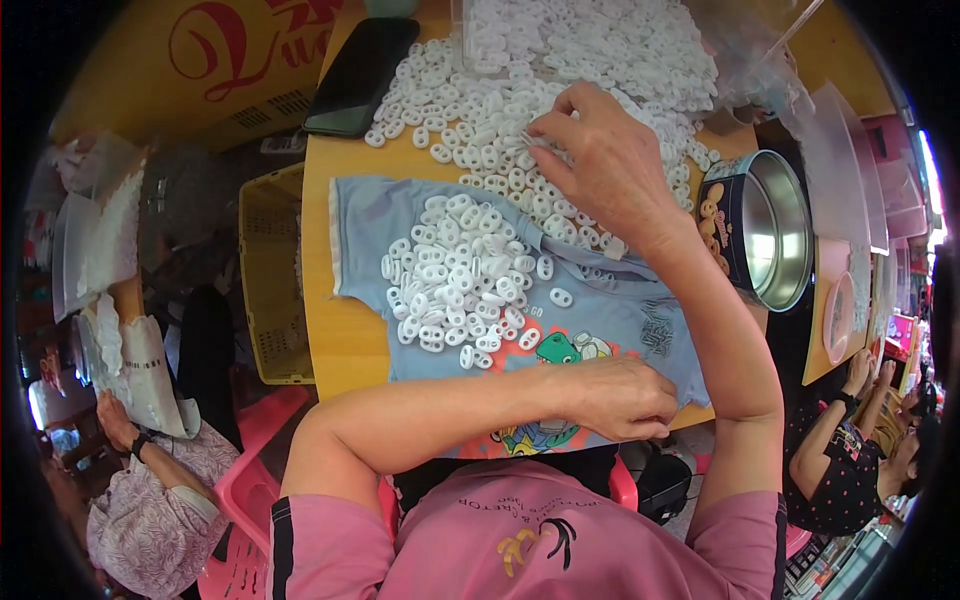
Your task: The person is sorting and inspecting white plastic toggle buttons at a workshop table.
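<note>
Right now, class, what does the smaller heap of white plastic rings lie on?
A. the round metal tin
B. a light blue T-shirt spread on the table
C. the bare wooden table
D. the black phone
B: the smaller heap of white rings sits on the light blue T-shirt spread flat over the table.

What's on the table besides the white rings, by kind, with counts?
Black phone: 1
Round metal tin: 1
Blue printed cloth: 1
Hands on the table: 2, left hand, right hand
Total: 5
</note>
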The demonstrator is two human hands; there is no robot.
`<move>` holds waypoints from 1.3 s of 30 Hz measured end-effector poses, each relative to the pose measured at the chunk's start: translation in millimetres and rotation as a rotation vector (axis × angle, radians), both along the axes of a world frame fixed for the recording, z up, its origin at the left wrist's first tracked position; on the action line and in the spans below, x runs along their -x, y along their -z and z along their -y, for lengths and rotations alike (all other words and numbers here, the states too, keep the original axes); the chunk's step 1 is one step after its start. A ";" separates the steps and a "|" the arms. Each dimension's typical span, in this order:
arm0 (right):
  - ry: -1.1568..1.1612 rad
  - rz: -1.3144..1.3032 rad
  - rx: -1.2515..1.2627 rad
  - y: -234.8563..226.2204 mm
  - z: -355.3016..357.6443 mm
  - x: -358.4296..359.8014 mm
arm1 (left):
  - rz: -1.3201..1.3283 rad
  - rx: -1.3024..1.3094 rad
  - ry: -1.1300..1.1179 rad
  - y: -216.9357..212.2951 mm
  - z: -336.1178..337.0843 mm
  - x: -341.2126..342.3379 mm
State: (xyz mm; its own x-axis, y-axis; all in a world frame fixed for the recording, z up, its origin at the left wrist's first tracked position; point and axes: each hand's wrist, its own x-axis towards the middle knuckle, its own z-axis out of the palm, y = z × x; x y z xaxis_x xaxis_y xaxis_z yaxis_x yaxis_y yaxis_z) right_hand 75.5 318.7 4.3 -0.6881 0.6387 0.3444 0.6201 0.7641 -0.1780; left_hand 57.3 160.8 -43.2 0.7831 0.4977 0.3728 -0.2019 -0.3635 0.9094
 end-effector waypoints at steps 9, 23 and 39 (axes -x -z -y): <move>0.031 -0.112 0.038 8.7 -7.7 2.2 | 0.027 -0.044 0.018 -0.9 -1.9 0.5; 0.029 0.041 0.043 -0.9 35.6 -23.4 | 0.046 -0.055 0.013 1.6 -0.8 -0.7; -0.029 0.059 0.044 -6.5 48.0 -61.1 | 0.042 -0.047 0.007 0.0 -1.8 1.2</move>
State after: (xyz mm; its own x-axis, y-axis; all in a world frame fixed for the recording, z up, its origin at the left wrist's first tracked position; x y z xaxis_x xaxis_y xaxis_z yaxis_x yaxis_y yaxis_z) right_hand 136.6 270.7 10.9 -0.7252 0.6315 0.2745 0.6080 0.7744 -0.1753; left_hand 56.2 162.6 -43.2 0.7695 0.4735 0.4285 -0.2422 -0.4045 0.8819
